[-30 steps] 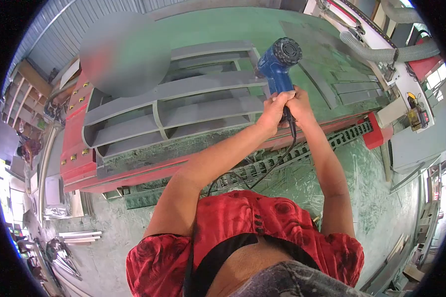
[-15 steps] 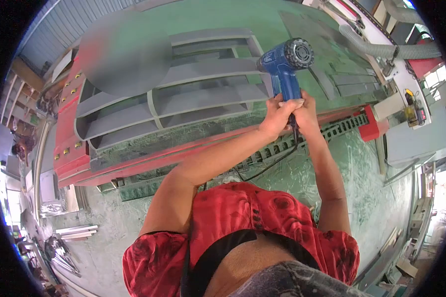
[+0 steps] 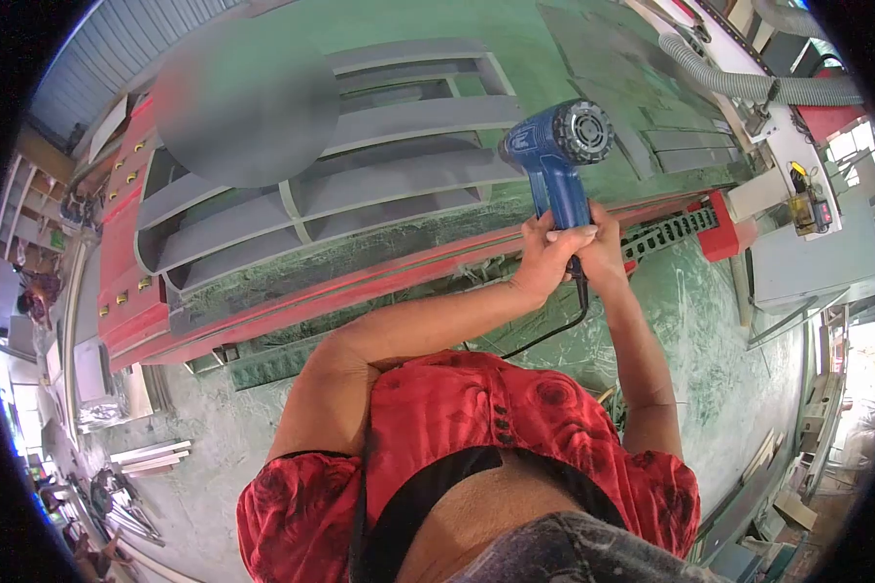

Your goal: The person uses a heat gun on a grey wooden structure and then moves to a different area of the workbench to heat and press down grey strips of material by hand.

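Note:
A blue heat gun (image 3: 561, 146) is held upright by its handle, its nozzle pointing left toward a grey slatted frame (image 3: 389, 185). My left hand (image 3: 550, 255) and my right hand (image 3: 601, 248) are both closed around the lower handle, pressed together. A black cord hangs from the handle's bottom between them. Which fingers wrap where is partly hidden. The frame, with curved ends and long compartments, lies on a green work surface (image 3: 399, 27) beyond my hands.
The surface has a red edge (image 3: 360, 282) facing me. Flat grey panels (image 3: 690, 151) lie at the right. A grey corrugated hose (image 3: 729, 87) runs along the upper right. White strips (image 3: 151, 457) rest on the floor at left. A blurred patch hides part of the frame.
The heat gun and both hands sit slightly lower in the view. The work surface and frame have shifted slightly left in the view. Both hands keep their hold.

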The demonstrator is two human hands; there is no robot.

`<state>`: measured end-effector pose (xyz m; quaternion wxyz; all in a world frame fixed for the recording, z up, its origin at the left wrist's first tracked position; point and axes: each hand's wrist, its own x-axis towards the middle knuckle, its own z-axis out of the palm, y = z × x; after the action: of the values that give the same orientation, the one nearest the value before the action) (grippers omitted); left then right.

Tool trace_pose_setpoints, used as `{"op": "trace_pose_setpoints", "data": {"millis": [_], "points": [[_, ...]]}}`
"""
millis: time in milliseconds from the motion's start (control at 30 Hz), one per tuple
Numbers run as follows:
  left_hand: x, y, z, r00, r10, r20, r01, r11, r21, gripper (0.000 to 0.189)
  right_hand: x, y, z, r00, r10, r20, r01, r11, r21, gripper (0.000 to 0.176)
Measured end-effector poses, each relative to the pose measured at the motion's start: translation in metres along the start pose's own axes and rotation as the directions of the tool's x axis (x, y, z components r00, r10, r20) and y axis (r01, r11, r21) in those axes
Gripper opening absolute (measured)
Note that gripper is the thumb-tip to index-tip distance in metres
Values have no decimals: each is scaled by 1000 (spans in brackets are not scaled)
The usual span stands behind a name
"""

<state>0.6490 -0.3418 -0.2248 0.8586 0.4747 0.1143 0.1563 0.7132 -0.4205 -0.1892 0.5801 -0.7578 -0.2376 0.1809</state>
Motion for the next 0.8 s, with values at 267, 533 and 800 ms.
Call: {"op": "trace_pose_setpoints", "data": {"millis": [267,533,800], "points": [[2,2,-7,993,-110,-34,107,991,-84,37,9,13,7,999,36,6,-36,999,-16,34],[6,0,-17,989,-147,-2,147,989,8,53,12,15,11,1000,15,-5,-15,999,-40,32],[6,0,-23,989,-145,1,145,989,13,53,14,25,14,1000,-9,-13,9,1000,-9,31]]}}
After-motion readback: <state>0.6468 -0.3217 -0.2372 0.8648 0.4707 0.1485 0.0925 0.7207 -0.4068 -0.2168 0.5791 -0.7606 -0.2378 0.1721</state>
